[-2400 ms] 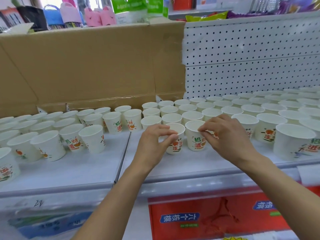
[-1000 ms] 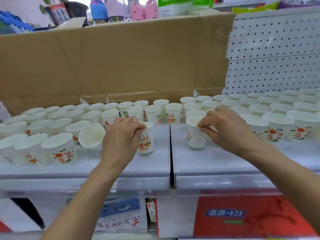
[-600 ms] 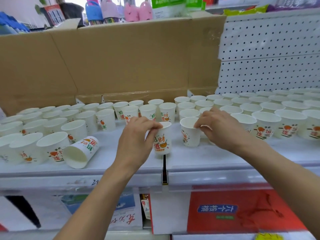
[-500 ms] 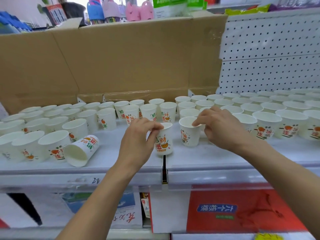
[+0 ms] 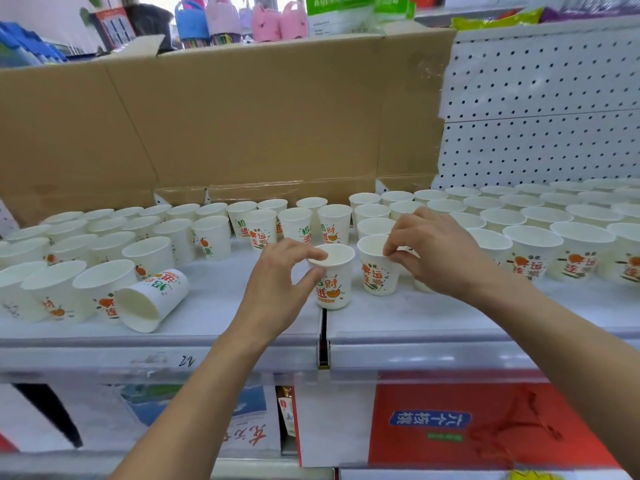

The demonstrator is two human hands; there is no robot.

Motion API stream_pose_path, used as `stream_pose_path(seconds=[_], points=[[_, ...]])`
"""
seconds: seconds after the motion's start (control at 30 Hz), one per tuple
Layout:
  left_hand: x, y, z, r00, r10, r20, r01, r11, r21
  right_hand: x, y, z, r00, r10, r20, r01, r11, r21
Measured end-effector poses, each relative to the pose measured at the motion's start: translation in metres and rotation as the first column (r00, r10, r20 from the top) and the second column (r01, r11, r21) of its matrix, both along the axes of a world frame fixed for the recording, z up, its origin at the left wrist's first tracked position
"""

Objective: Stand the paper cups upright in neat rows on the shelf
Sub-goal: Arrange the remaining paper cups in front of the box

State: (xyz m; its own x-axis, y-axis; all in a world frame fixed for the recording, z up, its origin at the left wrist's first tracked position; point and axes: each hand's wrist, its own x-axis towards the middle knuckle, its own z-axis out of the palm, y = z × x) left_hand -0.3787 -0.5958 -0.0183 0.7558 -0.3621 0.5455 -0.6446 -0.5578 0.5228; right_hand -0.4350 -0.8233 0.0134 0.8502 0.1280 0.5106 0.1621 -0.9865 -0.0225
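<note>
Here, left grip point(image 5: 277, 289) pinches rim of upright paper cup point(image 5: 334, 289) at shelf point(image 5: 433, 317) front; right grip point(image 5: 440, 258) pinches neighbour cup point(image 5: 375, 275). One toppled cup point(image 5: 156, 296) lies left. Likely v. light, thin-walled, crushable: hold by rim, gently.

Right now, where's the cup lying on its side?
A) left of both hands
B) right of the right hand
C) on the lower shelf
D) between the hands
A: the tipped cup lies on its side left of the left hand, which pinches the centre cup; the right hand pinches the neighbouring cup.
</note>
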Motion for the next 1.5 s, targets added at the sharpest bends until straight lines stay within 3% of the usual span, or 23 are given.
stream_pose_path(seconds=[0.33, 0.43, 0.57, 0.7, 0.87, 1.1, 1.23, 1.5], points=[[-0.007, -0.011, 0.002, 0.999, -0.031, -0.038, 0.03, 0.999, -0.014, 0.0, -0.012, -0.003, 0.994, -0.029, 0.105, 0.053, 0.971, -0.233], [-0.014, -0.013, 0.005, 0.998, -0.06, -0.015, 0.059, 0.997, -0.043, -0.008, -0.01, -0.006, 0.994, 0.009, 0.112, 0.001, 0.995, -0.097], [-0.033, -0.022, 0.009, 0.988, -0.123, 0.092, 0.13, 0.989, -0.073, -0.029, 0.013, -0.009, 0.972, 0.236, 0.003, -0.225, 0.925, 0.305], [-0.055, -0.045, 0.009, 0.956, -0.239, 0.173, 0.249, 0.967, -0.043, -0.048, 0.012, -0.026, 0.967, 0.228, 0.117, -0.253, 0.919, 0.301], [-0.074, -0.089, 0.007, 0.921, -0.351, 0.17, 0.364, 0.929, -0.058, -0.082, -0.028, -0.032, 0.972, 0.113, 0.208, -0.163, 0.956, 0.242], [-0.094, -0.167, 0.003, 0.856, -0.498, 0.137, 0.511, 0.855, -0.085, -0.128, -0.114, -0.026, 0.996, 0.008, 0.09, -0.036, 0.95, 0.31], [-0.094, -0.193, 0.002, 0.876, -0.46, 0.141, 0.474, 0.877, -0.082, -0.146, -0.166, -0.015, 0.997, -0.078, -0.019, 0.08, 0.952, 0.294], [-0.078, -0.216, -0.005, 0.937, -0.241, 0.253, 0.218, 0.969, 0.114, -0.155, -0.203, -0.01, 0.983, -0.151, -0.107, 0.172, 0.958, 0.23]])
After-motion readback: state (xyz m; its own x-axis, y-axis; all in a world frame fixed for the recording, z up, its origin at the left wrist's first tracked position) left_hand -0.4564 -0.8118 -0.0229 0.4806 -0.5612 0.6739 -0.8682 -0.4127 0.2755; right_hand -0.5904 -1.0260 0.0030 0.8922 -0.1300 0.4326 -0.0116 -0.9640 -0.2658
